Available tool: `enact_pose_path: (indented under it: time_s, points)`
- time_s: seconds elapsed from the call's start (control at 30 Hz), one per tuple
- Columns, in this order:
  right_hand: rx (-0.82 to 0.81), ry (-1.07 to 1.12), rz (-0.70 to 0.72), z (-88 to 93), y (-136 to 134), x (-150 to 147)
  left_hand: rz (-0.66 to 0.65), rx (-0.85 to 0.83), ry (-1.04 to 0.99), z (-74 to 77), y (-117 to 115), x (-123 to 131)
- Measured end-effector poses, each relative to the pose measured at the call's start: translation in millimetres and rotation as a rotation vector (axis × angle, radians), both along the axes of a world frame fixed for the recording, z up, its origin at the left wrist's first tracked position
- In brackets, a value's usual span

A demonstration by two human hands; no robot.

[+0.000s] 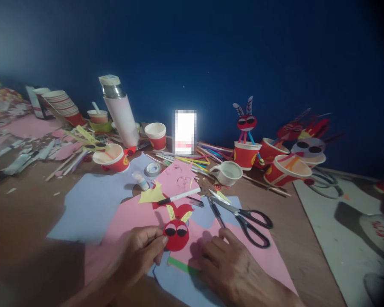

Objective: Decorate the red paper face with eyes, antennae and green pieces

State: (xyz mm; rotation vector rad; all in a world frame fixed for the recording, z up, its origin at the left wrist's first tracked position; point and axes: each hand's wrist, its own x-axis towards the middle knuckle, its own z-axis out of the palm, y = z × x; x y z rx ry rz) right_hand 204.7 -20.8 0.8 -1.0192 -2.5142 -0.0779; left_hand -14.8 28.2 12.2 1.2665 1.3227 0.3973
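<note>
My left hand [142, 247] pinches the left edge of a round red paper face [176, 242] between thumb and fingers. The face has black-and-pink half-lidded eyes and two yellow paper ears with markings. My right hand [227, 260] is curled low over the pink sheet [124, 234], its fingers closed at the near end of a dark pen [216, 211]. Much of that grip is hidden. Black-handled scissors [248, 219] lie partly open just beyond this hand. Under the hands are blue paper [176, 285] and a green strip [182, 265].
A white marker [182, 195], yellow scrap [152, 194], small glue bottle [141, 181] and tape roll [152, 169] lie ahead. Behind stand a white cup [228, 172], a thermos [120, 115], a bright pixelated screen [184, 132] and red paper cups [247, 155] with paper figures.
</note>
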Motion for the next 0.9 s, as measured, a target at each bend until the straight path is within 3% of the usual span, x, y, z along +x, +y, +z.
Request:
enact_pose_path:
  time_s: [0.23,0.37,0.5,0.63,0.7,0.77,0.9]
  points:
    - [0.086,0.096,0.021,3.0,-3.2,7.0,-0.088,0.012,0.035,5.3,-0.2,13.8]
    - [0.113,0.144,-0.063,10.7,-5.1,10.3,-0.144,-0.046,-0.080,1.3,-1.7,15.9]
    - [0.103,0.071,-0.007,13.8,-4.2,9.1,-0.162,-0.130,-0.178,-4.3,-2.4,18.4]
    - [0.117,0.056,-0.016,21.4,-2.4,10.8,-0.223,-0.135,-0.212,0.2,4.4,18.9]
    - [0.151,0.055,-0.043,25.9,-1.8,13.5,-0.240,0.006,-0.132,6.7,8.0,15.3]
    - [0.186,0.049,-0.069,28.7,-1.5,15.3,-0.262,0.293,-0.014,13.5,9.0,9.6]
    - [0.184,0.022,-0.019,25.8,-1.7,10.7,-0.540,0.925,0.037,16.7,4.3,-1.2]
